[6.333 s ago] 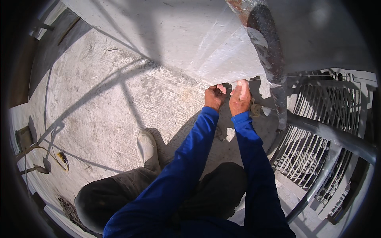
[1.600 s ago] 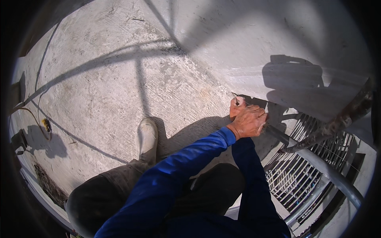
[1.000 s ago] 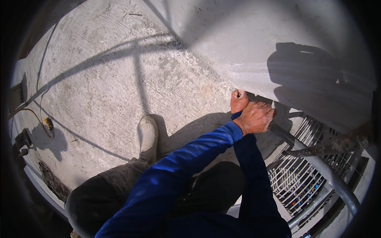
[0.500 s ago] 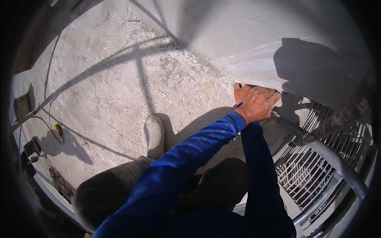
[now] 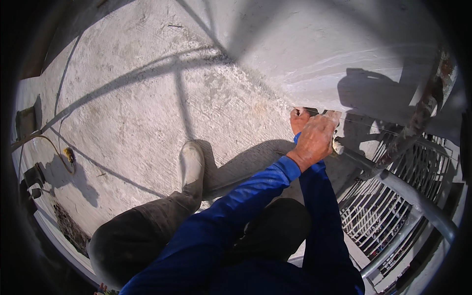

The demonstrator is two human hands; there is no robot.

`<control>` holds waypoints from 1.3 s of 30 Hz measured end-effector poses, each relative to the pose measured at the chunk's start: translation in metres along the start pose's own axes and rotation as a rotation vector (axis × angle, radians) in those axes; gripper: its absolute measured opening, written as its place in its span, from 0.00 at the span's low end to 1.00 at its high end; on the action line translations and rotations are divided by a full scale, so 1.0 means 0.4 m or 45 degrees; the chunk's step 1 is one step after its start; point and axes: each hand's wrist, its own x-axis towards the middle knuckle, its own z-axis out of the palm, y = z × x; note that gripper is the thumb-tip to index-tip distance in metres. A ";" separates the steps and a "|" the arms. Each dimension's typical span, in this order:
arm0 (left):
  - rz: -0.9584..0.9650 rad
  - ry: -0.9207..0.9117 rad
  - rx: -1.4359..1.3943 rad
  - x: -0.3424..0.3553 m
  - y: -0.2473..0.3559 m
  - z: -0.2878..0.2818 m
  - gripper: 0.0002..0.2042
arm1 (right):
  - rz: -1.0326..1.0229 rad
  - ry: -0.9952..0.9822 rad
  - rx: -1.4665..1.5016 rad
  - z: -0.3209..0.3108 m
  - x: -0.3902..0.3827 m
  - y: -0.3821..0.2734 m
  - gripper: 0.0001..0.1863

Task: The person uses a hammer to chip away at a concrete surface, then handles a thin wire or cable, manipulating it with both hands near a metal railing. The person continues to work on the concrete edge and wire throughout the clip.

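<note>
My left hand (image 5: 314, 140) is closed, its fingers curled over at the foot of a smooth grey wall (image 5: 305, 59), near its right corner. A small pale flat edge shows at its fingertips; what it grips is hidden. Partly behind it, my right hand (image 5: 298, 119) is closed too, crossed under the left wrist, with its thumb and curled fingers showing. Beside the right hand lies a dark strip (image 5: 310, 111) along the wall's lower edge; whether the hand holds it is unclear. Both arms are in blue sleeves and cross near the wrists.
Rough concrete floor (image 5: 132, 88) spreads to the left, with my pale boot (image 5: 191, 162) on it. A metal pipe (image 5: 408, 191) and a crusty pole (image 5: 418, 118) stand at right above a slatted grating (image 5: 378, 216). A cable with a yellow connector (image 5: 69, 155) lies far left.
My left hand has shifted slightly down and turned, uncovering more of the right hand and the dark strip. The view has moved a little, and the pole at right now looks more upright.
</note>
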 end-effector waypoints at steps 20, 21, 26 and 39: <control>-0.274 -0.102 0.041 -0.106 0.002 -0.085 0.21 | 0.242 0.152 -0.001 -0.013 0.006 -0.081 0.09; -0.274 -0.102 0.058 -0.106 -0.005 -0.084 0.21 | 0.253 0.119 0.015 -0.007 0.000 -0.078 0.09; -0.253 -0.110 0.062 -0.086 -0.013 -0.067 0.20 | 0.336 -0.070 0.027 0.003 -0.012 -0.026 0.10; -0.370 -0.224 0.365 0.000 -0.087 -0.225 0.12 | 0.373 -0.116 0.562 -0.002 0.014 -0.008 0.14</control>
